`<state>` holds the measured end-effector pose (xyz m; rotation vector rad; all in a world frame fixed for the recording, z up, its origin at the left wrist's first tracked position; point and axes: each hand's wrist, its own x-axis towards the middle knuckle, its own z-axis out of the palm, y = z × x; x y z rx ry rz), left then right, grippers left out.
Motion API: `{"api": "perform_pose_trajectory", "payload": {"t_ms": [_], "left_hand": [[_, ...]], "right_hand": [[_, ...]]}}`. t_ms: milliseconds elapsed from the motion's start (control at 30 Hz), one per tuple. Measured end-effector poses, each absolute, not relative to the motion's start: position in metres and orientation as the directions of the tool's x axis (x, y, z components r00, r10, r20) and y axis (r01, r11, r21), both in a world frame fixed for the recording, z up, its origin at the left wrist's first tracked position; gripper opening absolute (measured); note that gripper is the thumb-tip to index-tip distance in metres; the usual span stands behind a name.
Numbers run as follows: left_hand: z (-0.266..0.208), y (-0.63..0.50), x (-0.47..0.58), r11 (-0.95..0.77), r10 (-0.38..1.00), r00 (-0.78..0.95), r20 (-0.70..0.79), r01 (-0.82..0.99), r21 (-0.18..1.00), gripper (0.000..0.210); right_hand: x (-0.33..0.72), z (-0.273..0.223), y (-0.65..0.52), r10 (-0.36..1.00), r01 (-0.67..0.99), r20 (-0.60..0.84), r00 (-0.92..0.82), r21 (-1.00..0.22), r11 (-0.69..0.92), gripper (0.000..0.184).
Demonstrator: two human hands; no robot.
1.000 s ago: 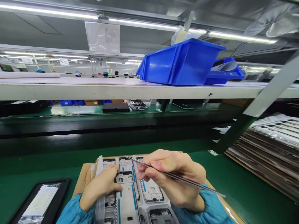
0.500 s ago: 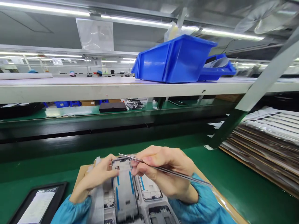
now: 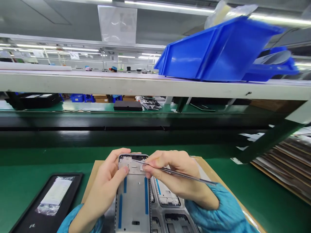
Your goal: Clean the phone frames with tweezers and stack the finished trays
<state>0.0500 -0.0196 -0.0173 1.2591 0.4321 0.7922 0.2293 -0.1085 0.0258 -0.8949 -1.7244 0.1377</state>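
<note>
My left hand [image 3: 107,184] grips a phone frame [image 3: 134,202] by its upper left side, thumb lying on the inner face. The frame is silvery, with a dark rim and blue strips along both sides. Between the thumb and fingers of my right hand [image 3: 175,171] is a pair of thin metal tweezers [image 3: 189,176]. Their tips are over the top part of the frame, near its upper edge; whether they touch it I cannot tell. Beneath lies a grey tray [image 3: 159,211] with more phone frames in its pockets.
Left of my hands a black tray [image 3: 20,216] bears a clear bag [image 3: 54,195] with a white sheet. Brown cardboard [image 3: 93,171] lies under the grey tray. Ahead, a white shelf [image 3: 109,84] carries blue bins [image 3: 206,51]. Stacked sheets [image 3: 289,168] stand at the right.
The phone frame has come up closer and more upright in my left hand. The tweezer tips now sit over its upper inner face. My view has turned slightly.
</note>
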Motion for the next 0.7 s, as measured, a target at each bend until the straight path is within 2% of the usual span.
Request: {"api": "perform_pose_trajectory", "payload": {"t_ms": [133,267,400,567,700], "left_hand": [[-0.019,-0.021,0.051,0.014,0.706,0.693,0.148,-0.223,0.975,0.034],[-0.013,-0.025,0.05,0.013,0.718,0.686,0.123,-0.19,0.982,0.037],[-0.006,-0.029,0.052,0.015,0.76,0.639,0.12,-0.202,0.979,0.033],[-0.01,-0.026,0.058,0.041,0.734,0.66,0.162,-0.281,0.959,0.027],[-0.012,-0.025,0.059,0.046,0.751,0.644,0.146,-0.271,0.961,0.026]], "right_hand": [[0.228,0.024,-0.108,0.637,0.48,0.767,-0.078,-0.531,0.698,0.02],[0.229,0.02,-0.106,0.65,0.482,0.756,-0.082,-0.541,0.69,0.02],[0.229,0.019,-0.105,0.636,0.486,0.766,-0.097,-0.521,0.702,0.019],[0.229,0.016,-0.105,0.638,0.498,0.76,-0.124,-0.508,0.703,0.02],[0.229,0.014,-0.105,0.607,0.532,0.782,-0.143,-0.457,0.713,0.019]]}}
